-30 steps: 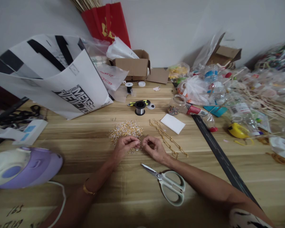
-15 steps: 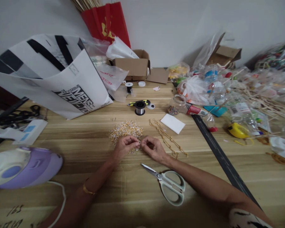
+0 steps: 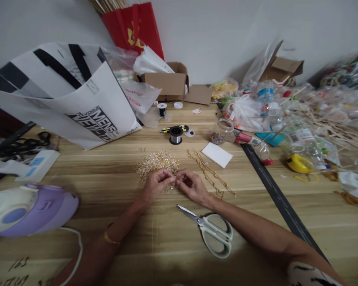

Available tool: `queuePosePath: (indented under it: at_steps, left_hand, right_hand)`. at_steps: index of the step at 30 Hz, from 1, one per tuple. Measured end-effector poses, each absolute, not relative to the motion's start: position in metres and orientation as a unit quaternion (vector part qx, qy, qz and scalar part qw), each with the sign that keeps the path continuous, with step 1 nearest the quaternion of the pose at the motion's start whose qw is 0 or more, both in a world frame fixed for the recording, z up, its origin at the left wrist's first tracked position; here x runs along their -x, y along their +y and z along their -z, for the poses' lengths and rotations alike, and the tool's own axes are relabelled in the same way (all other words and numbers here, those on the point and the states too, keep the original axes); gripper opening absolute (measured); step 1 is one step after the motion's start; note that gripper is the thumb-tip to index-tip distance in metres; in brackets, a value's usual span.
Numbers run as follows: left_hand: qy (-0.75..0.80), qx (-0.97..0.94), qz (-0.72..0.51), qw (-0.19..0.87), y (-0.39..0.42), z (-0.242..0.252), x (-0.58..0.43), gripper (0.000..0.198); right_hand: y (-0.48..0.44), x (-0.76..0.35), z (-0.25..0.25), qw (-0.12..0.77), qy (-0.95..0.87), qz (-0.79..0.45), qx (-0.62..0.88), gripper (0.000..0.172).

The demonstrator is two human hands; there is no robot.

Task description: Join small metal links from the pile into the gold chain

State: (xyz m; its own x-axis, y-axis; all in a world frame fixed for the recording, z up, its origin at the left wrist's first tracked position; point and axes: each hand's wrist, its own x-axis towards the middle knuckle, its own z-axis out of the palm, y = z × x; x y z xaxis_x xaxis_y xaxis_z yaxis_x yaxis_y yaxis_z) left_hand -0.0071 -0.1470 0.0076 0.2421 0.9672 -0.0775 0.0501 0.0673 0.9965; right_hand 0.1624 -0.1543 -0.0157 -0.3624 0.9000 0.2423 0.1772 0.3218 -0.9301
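Note:
My left hand [image 3: 159, 184] and my right hand [image 3: 193, 186] meet fingertip to fingertip at the near edge of a heap of small gold and silver metal pieces [image 3: 155, 163]. Both are closed in a pinch around a tiny shiny metal piece [image 3: 175, 179], too small to name and mostly covered by the fingers. To the right of my right hand lie gold chains [image 3: 210, 174] on the wooden table [image 3: 107, 171]. Scissors with pale green handles [image 3: 216, 234] rest below my right wrist, blades toward the hands.
Behind the heap stand a spool of silver wire [image 3: 176, 136] and a jar of beads [image 3: 222, 131]. A white card [image 3: 217, 155] lies near the chains. At left are a big paper bag [image 3: 107, 107] and a purple-white appliance [image 3: 44, 210]. Plastic bottles [image 3: 265, 93] clutter the right.
My fingertips have shifted very slightly together around the small metal piece. Everything else stays where it was.

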Motion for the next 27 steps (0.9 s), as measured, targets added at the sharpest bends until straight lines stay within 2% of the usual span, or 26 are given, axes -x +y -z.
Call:
queuePosePath:
  at_steps: [4, 12, 27]
  left_hand:
    - [0.461, -0.563, -0.401, 0.557, -0.1462, -0.0036, 0.0077, 0.017]
    - [0.456, -0.567, -0.408, 0.551, -0.1478, -0.0043, 0.0061, 0.014]
    - [0.428, -0.613, -0.422, 0.513, -0.1480, -0.0024, 0.0076, 0.011]
  right_hand:
    - [-0.1562, -0.1627, 0.0164, 0.421, -0.710, -0.424, 0.373, 0.018]
    - [-0.1549, -0.1636, 0.0189, 0.417, -0.736, -0.380, 0.373, 0.015]
    - [-0.1553, -0.1645, 0.0150, 0.392, -0.745, -0.391, 0.374, 0.017]
